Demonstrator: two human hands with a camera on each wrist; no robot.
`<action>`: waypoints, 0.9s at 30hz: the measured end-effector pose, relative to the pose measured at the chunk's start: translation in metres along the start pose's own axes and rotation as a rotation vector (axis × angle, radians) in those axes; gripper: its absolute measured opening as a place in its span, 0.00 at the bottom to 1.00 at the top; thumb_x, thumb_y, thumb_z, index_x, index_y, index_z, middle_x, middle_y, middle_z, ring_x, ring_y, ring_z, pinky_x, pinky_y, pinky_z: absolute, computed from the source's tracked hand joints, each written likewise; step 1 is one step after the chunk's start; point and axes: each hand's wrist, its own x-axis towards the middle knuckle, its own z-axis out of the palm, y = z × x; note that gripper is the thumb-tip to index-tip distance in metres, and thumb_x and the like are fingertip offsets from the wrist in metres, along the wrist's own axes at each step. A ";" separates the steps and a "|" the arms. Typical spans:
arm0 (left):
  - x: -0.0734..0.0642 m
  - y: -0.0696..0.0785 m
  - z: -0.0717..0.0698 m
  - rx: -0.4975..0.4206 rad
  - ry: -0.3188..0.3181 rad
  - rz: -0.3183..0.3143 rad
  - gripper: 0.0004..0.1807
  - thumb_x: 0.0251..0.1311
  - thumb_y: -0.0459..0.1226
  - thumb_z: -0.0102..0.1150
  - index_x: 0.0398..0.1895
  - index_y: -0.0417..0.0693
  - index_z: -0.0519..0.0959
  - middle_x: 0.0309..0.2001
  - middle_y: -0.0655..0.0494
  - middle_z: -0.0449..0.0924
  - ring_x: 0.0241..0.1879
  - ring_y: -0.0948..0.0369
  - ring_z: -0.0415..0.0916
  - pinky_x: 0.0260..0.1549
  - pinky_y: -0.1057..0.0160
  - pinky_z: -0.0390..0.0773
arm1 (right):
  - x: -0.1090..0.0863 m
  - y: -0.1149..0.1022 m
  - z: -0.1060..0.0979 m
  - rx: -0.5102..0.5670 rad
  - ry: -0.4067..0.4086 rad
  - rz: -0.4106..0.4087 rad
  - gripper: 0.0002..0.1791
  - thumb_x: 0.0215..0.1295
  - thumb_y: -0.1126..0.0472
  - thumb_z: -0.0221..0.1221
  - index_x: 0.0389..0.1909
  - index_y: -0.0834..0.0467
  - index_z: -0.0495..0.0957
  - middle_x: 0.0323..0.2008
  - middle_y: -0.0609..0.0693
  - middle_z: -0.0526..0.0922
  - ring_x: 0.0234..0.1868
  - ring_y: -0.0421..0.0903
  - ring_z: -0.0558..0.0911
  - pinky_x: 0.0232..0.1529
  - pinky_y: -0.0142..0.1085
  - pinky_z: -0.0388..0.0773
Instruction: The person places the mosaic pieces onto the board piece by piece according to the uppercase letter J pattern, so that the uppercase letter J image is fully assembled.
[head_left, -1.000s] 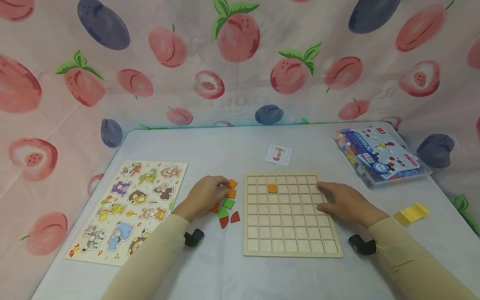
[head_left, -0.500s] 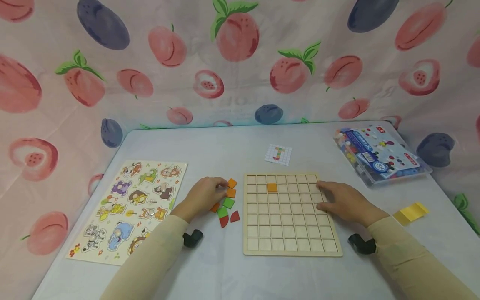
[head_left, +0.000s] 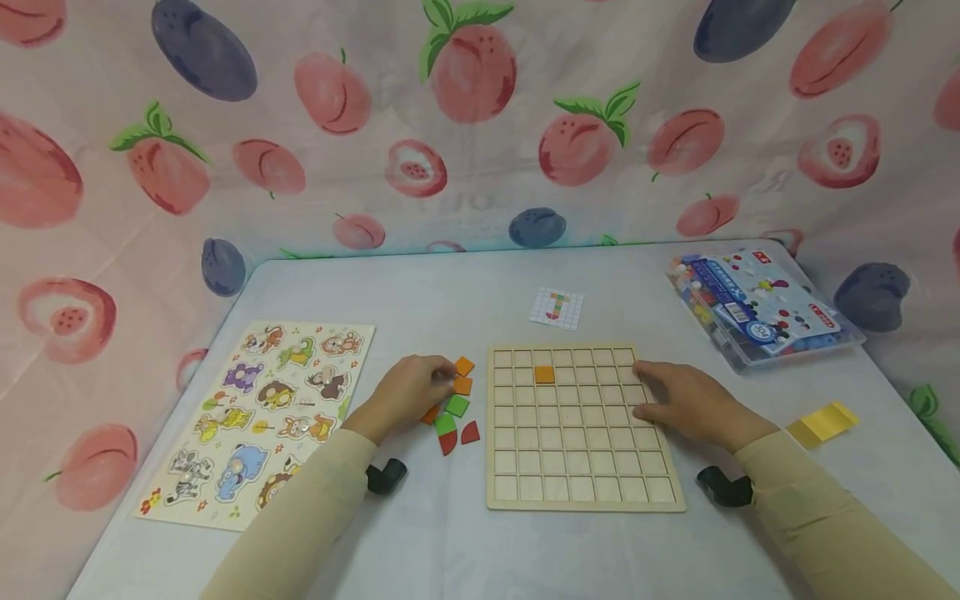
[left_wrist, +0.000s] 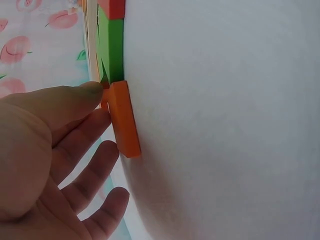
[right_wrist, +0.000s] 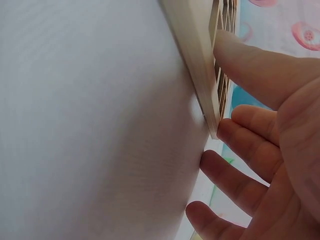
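Observation:
My left hand [head_left: 407,390] rests beside a small cluster of flat tiles, its fingertips close to an orange square tile [head_left: 466,367] and another orange tile [head_left: 462,386]. In the left wrist view, thumb and fingers are loosely bent beside an orange tile [left_wrist: 125,120]; whether they touch it is unclear. Green tiles [head_left: 457,406] and red quarter-circle tiles [head_left: 470,432] lie nearer the body. A wooden grid board [head_left: 577,437] has one orange tile [head_left: 544,375] in an upper cell. My right hand [head_left: 686,404] rests at the board's right edge, fingers extended, thumb over the rim.
A grid card with a coloured pattern [head_left: 557,309] lies behind the board. An animal puzzle board [head_left: 303,400] is at left. At right are a clear plastic case [head_left: 765,308] of colourful pieces and a folded yellow paper [head_left: 822,427].
Both hands, the tiles and the board stay in place. Only the head view shifts very slightly.

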 end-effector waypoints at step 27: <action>0.002 -0.001 0.002 -0.042 -0.029 0.016 0.14 0.63 0.37 0.65 0.51 0.50 0.84 0.48 0.59 0.83 0.48 0.57 0.73 0.55 0.56 0.75 | 0.001 0.001 0.001 -0.002 0.002 0.004 0.39 0.64 0.53 0.67 0.70 0.69 0.65 0.67 0.70 0.67 0.67 0.70 0.65 0.65 0.61 0.60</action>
